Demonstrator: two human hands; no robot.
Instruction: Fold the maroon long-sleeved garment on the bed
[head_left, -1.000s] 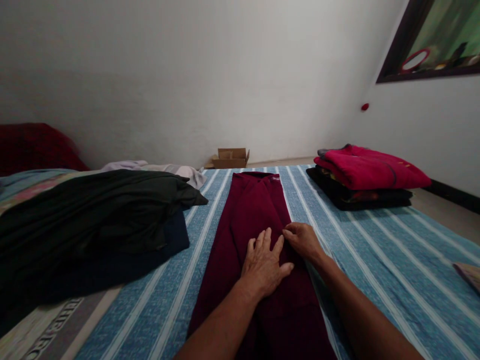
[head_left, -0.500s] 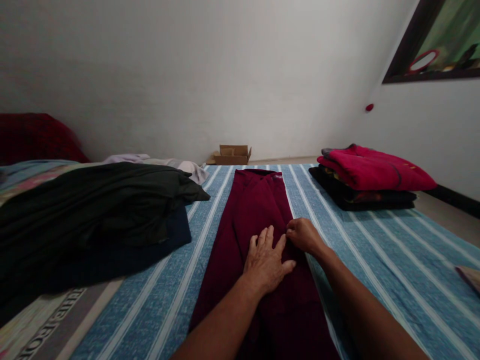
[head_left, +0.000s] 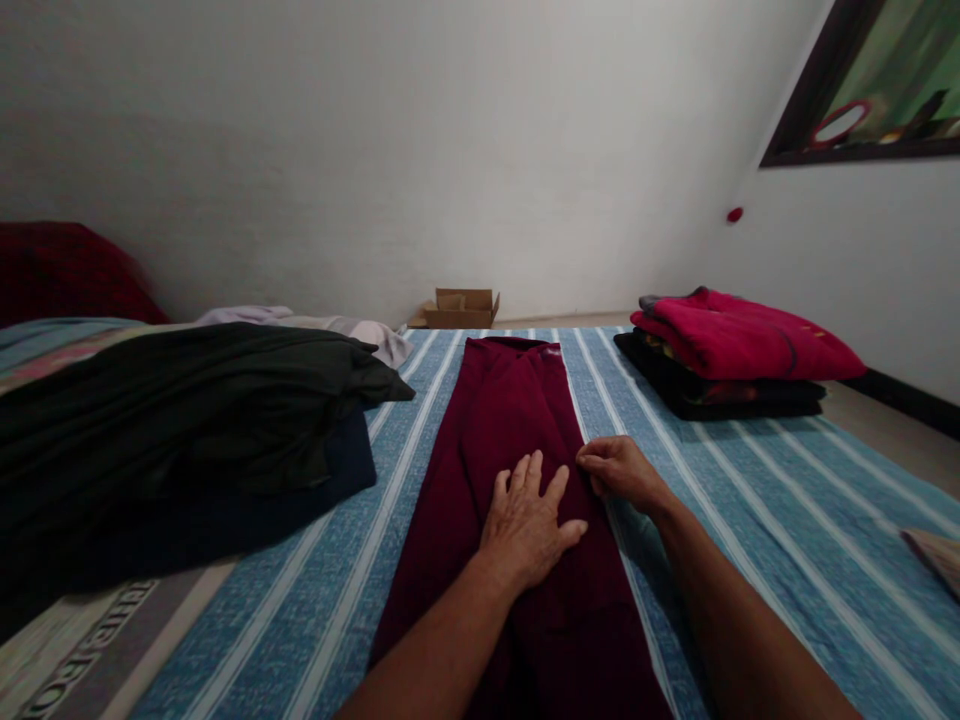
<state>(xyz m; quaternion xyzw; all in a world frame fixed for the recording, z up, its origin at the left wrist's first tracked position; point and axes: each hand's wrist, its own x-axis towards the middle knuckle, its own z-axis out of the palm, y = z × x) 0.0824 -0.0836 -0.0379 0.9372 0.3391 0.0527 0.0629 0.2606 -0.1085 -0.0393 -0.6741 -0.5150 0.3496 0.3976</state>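
Note:
A pair of maroon trousers (head_left: 510,410) lies lengthwise on the bed, folded into a long strip with the waistband at the far end. My left hand (head_left: 525,520) rests flat on top of the cloth, fingers spread and palm down. At the right edge of the trousers, my right hand (head_left: 619,468) has its thumb and fingertips pinched together on the fabric's border. The near end of the trousers runs out of view beneath my left forearm.
A blue striped sheet (head_left: 405,470) covers the bed. Dark clothes (head_left: 247,410) are heaped at the left, over a printed cloth (head_left: 97,640). On the right stands a folded stack topped by a pink garment (head_left: 750,335). Past the far edge sits a cardboard box (head_left: 465,310).
My right hand has shifted slightly outward to the right along the trousers' edge, its fingertips still pinched. My left hand stays flat on the cloth. The view has drifted slightly.

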